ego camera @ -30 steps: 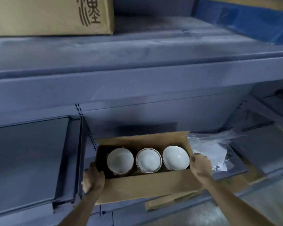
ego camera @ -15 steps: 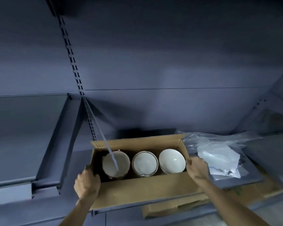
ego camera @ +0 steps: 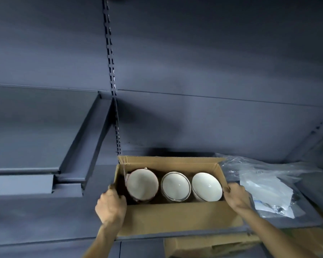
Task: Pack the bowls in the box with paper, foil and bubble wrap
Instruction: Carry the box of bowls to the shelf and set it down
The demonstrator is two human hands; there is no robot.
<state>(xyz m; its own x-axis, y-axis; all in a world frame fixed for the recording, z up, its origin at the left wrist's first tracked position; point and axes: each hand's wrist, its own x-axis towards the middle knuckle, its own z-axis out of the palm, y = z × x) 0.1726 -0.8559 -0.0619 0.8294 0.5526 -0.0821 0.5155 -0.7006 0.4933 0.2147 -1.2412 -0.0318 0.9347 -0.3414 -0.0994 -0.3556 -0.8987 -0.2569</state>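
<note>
The cardboard box [ego camera: 175, 218] sat on a grey shelf [ego camera: 45, 216], three white bowls [ego camera: 175, 185] inside. Left hand [ego camera: 111, 207] and right hand [ego camera: 236, 197] each gripped a short end.

No readable text, label, brand, number or sign anywhere in view. Open brown corrugated cardboard box [ego camera: 175, 218]: plain faces, no print visible. Clear crinkled plastic bag with white sheets inside [ego camera: 268, 190], just right of box on dark grey metal shelf [ego camera: 35, 220]: small blue mark and dark speckled patch near bag's front edge, too small and blurred to read. Flat brown cardboard piece [ego camera: 203, 246] under shelf's front edge: faint smudged marks, illegible.
</note>
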